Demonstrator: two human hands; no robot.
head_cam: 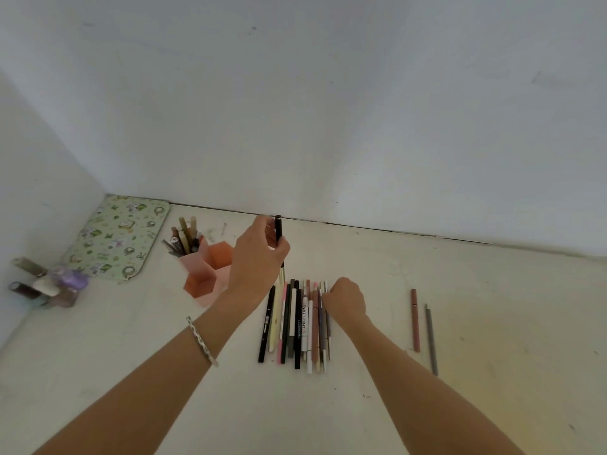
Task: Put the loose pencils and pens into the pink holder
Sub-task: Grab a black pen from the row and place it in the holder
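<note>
1. The left hand [258,254], with a silver bracelet [202,341] on its wrist, is pinched around a slim black pen [279,236] held nearly upright, its cap end above the fingers and its lower end showing just below the palm.
2. The pink plastic holder of joined hexagonal cups [205,272] stands just to the left of that hand, partly hidden behind it; one rear cup already carries several pens, the nearer cups look empty.
3. The carrying move, I judge, is a short shift leftward and then down; the pen's long axis already matches the cups' upright openings, so little turning is needed.
4. The right hand [345,298] is curled over the far right edge of the row of loose pens and pencils [295,323]; whether it grips one I cannot tell.
5. That row lies with long axes pointing away from the person; a brown pencil [415,320] and a grey pencil [431,339] lie apart to the right, nearer the right hand.
</note>
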